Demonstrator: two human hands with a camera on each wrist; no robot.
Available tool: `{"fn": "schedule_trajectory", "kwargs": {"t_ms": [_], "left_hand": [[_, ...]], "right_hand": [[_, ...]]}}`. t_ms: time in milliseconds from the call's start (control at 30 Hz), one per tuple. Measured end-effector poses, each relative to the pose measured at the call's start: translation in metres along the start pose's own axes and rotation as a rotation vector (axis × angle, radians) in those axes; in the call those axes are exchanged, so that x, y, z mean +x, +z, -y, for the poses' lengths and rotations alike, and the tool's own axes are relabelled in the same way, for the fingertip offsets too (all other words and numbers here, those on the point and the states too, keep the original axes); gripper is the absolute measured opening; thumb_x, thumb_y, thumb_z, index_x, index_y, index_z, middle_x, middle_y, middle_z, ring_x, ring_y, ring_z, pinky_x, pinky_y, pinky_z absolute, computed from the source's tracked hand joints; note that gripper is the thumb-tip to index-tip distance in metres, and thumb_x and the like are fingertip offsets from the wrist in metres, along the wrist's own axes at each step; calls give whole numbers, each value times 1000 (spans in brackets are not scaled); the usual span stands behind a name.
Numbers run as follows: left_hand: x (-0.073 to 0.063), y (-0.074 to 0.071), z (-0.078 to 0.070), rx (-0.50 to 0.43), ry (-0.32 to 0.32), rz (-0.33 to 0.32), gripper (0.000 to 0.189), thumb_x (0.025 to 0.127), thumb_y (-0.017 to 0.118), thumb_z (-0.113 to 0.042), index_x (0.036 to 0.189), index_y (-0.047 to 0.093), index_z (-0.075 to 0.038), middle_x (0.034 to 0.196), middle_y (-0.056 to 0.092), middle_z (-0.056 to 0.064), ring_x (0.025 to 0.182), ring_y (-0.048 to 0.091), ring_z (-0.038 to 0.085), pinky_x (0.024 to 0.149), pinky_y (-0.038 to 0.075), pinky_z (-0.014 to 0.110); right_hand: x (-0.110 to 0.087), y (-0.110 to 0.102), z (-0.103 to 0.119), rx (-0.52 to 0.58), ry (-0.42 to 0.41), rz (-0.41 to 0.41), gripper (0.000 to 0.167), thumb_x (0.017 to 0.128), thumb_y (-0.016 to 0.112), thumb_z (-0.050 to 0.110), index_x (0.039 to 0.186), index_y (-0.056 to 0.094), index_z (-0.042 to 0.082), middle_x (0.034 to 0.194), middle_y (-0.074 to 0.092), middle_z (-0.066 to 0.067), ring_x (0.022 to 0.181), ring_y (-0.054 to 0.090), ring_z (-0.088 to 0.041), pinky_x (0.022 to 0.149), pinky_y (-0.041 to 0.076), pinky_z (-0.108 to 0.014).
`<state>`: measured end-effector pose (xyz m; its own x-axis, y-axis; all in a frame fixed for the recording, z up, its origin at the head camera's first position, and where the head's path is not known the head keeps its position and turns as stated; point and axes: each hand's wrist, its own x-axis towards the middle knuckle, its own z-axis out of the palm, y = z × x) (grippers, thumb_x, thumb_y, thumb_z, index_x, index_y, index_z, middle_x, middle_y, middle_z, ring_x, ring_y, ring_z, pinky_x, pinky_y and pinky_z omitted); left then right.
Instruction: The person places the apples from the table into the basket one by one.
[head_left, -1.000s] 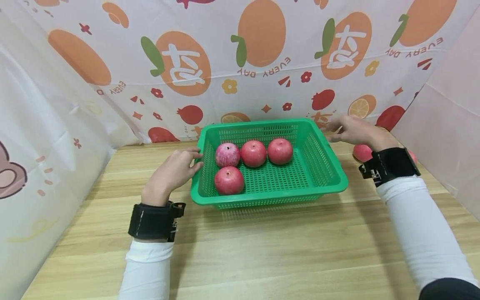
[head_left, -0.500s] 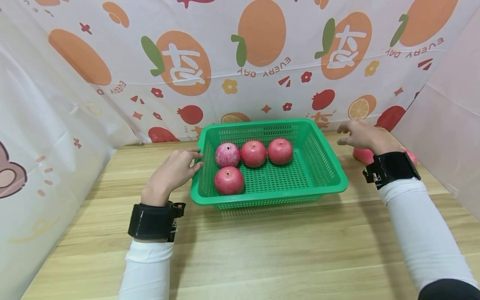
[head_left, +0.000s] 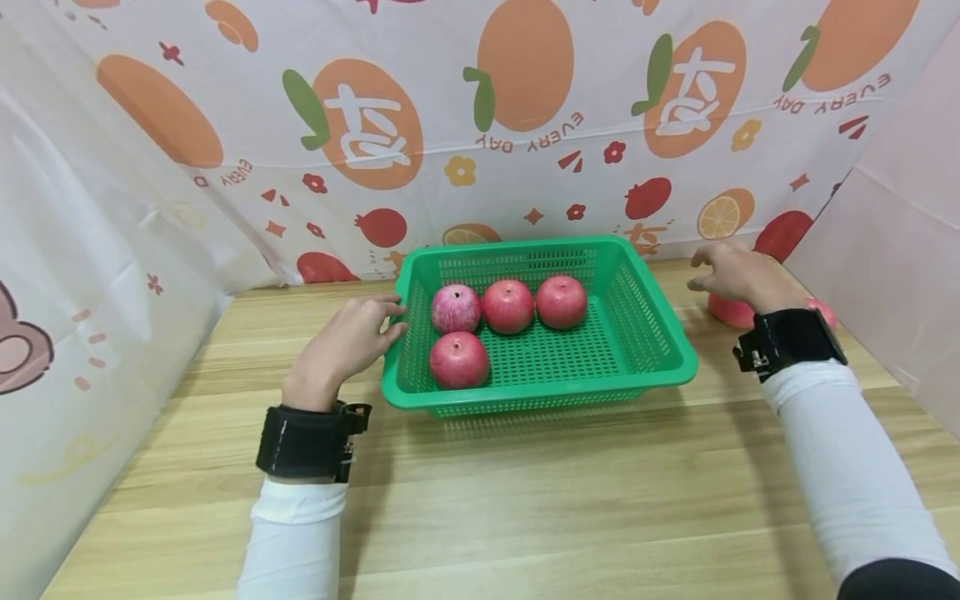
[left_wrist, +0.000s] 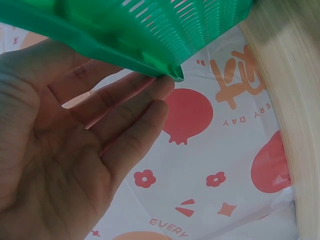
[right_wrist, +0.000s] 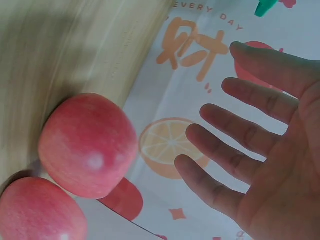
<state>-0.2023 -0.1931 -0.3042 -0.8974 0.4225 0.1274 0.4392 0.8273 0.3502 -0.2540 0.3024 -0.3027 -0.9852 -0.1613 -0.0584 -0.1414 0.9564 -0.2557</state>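
A green plastic basket (head_left: 540,391) holds several red apples, among them a streaky purplish one (head_left: 456,309) at the back left and a redder apple (head_left: 459,361) in front of it. My left hand (head_left: 348,333) is at the basket's left rim; its fairly straight fingers (left_wrist: 135,135) reach the rim's underside in the left wrist view. Off to the right of the basket, my right hand (head_left: 738,277) hovers with fingers spread, holding nothing. Below it two more apples lie on the table, a nearer one (right_wrist: 87,145) and another (right_wrist: 42,210), partly hidden by hand and wrist in the head view.
The wooden table (head_left: 525,500) runs back to a fruit-printed cloth (head_left: 435,108) hung behind the basket. White cloth (head_left: 112,250) closes the left side, and a pale pinkish sheet (head_left: 900,233) stands on the right beside the apples.
My right hand has moved away from the basket's right rim, rightward toward the apples on the table. My left hand and the basket have stayed in place.
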Motion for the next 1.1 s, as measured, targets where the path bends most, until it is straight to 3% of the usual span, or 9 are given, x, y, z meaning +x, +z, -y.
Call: {"fn": "schedule_trajectory", "kwargs": {"t_ms": [233,567,833,1100], "left_hand": [[0,0,1,-2,-1,2,35,98,64,-3,127,61,17,138,53,34,105,63,39,82,49,44],[1,-2,0,-10,-3,3,36,98,64,-3,127,61,17,138,54,34,109,63,40,82,49,44],[0,-3,-1,-5,-6,3,35,98,64,-3,127,61,17,137,55,34,102,64,37,79,49,42],[0,-4,-2,-9,-10,11,36,98,64,-3,127,61,17,138,54,34,109,63,40,80,50,42]], "right_hand": [[0,5,-6,-28,0,-34,47,94,67,17,129,56,-13,130,52,-37,118,47,-54,94,43,-69],[-1,18,-25,-36,18,-90,47,92,68,13,123,55,-19,122,45,-41,116,41,-55,102,32,-70],[-2,23,-34,-6,47,-57,46,91,66,10,123,52,-20,135,37,-44,130,28,-60,106,29,-72],[-3,30,-42,16,82,-35,49,90,64,9,126,50,-21,130,37,-45,123,32,-59,103,32,-71]]}}
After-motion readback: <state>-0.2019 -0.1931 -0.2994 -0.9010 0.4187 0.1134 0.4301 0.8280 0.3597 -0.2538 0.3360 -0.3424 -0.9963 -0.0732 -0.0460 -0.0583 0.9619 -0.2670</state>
